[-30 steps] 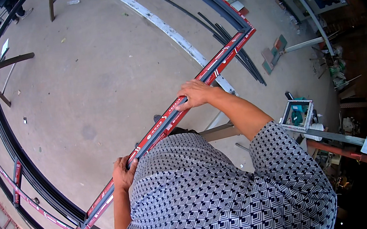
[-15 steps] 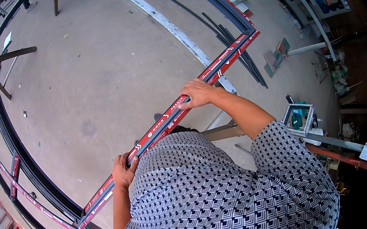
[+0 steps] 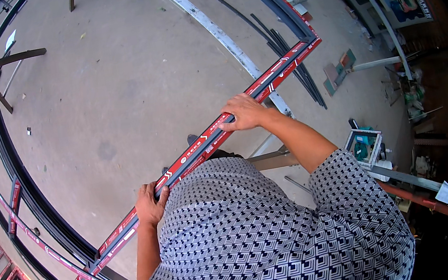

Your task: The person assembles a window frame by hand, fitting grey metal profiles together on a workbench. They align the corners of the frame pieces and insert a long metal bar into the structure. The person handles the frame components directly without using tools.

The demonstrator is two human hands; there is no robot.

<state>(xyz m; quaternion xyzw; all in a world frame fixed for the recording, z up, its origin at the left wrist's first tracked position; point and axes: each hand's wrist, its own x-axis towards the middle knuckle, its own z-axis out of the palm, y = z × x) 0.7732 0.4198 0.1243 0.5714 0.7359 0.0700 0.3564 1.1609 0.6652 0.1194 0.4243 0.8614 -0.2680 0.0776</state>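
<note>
A large dark grey window frame (image 3: 194, 153) with red protective film lies across my front, its near rail slanting from lower left to upper right. My left hand (image 3: 151, 204) is closed over this rail left of my waist, thumb on the near side. Farther right along the same rail, my right hand (image 3: 243, 112) grips it from above with the fingers over the far edge. The rail runs close against my patterned shirt (image 3: 258, 221). The undersides of both hands are hidden.
Beneath the frame passes a pale, worn metal bar (image 3: 208, 25). Dark strips (image 3: 282, 46) lie on the floor beyond my right hand. A crossing red-filmed bar (image 3: 38, 242) is at left. A small white frame (image 3: 378, 146) and a long metal beam (image 3: 422, 182) are at right.
The view has shifted slightly, and the frame's right corner appears a little farther right. Both hands keep their places on the rail.
</note>
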